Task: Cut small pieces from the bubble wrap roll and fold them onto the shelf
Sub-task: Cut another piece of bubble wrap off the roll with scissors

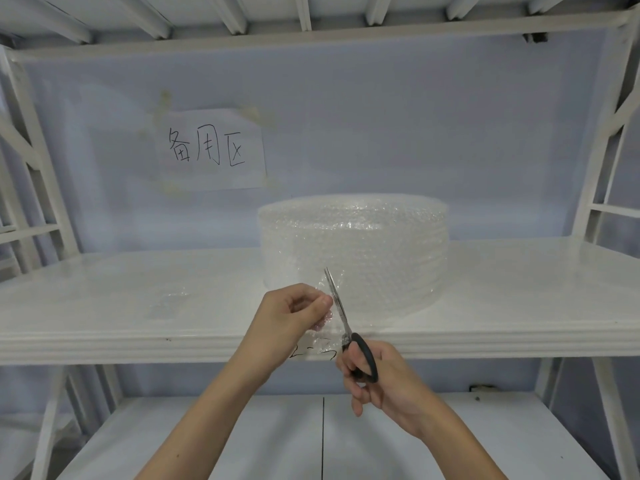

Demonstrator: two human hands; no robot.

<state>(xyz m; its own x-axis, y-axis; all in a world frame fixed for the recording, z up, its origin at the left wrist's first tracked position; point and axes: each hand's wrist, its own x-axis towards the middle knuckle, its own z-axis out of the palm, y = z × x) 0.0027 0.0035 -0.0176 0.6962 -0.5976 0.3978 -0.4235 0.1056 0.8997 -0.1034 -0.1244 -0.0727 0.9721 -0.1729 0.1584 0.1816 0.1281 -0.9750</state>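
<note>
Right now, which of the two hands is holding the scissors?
The right hand, low by the shelf edge, grips the black-handled scissors. The left hand only pinches the bubble wrap.

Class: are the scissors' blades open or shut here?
Nearly shut: the scissors show one narrow blade line, tips barely apart, against the wrap.

Clear bubble wrap roll (353, 251) stands on end on white shelf (138, 306), loose flap (323, 303) drawn forward past front edge.
</note>
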